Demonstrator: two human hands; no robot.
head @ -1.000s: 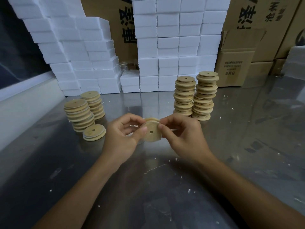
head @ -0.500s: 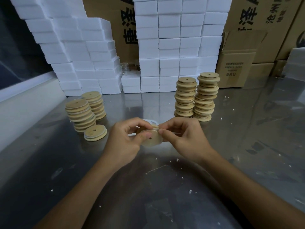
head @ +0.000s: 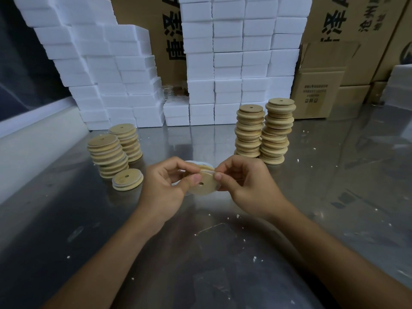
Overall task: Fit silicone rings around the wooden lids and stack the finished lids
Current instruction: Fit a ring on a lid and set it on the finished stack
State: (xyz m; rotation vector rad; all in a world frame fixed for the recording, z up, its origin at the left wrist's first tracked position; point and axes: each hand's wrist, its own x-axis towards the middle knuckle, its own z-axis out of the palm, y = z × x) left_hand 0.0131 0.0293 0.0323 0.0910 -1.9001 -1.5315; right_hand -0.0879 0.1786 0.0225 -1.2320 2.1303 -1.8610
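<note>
While both hands hold it above the steel table (head: 223, 253), the wooden lid (head: 206, 185) sits centre frame, tilted, centre hole facing the camera. Left hand (head: 166, 188) pinches its left edge with thumb and curled fingers; right hand (head: 247, 185) pinches the right edge. Silicone ring (head: 195, 162) shows as a pale arc behind the lid; seating can't be judged. Ringed stacks (head: 109, 155) left with one single lid (head: 127, 179) beside them, bare stacks (head: 264, 132) right. White foam boxes (head: 234, 63) and cartons (head: 321, 94) behind.

Ring (head: 193, 163): I see only a pale arc behind the fingers; its seating on the lid (head: 206, 184) is hidden.
Cartons (head: 330, 21): print cut off at the top edge.
Glass items (head: 169, 91): too blurred to identify.
</note>
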